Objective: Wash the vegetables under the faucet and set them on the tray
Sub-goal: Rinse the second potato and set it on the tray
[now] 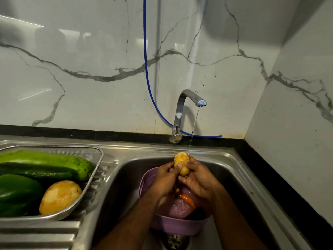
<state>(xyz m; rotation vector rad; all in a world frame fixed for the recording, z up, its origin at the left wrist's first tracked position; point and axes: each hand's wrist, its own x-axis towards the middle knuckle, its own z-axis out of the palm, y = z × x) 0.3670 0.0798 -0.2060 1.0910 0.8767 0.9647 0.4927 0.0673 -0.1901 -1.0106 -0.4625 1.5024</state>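
A small yellow potato (182,164), wet and brown-flecked, stands upright under the faucet (187,103) stream, above the sink (225,170). The left hand (164,179) at its 8 o'clock and the right hand (198,177) at 4 o'clock curl their fingers around it.

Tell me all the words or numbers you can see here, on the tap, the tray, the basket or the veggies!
None: no words, numbers, labels or signs can be read in this picture.
Faucet: plain shiny metal, no brand visible.
Tray: bare metal mesh and rim, no writing.
Purple basket: no label visible.
Potato held by the left hand and right hand: no sticker.
Marble wall: only grey veins, no sign.
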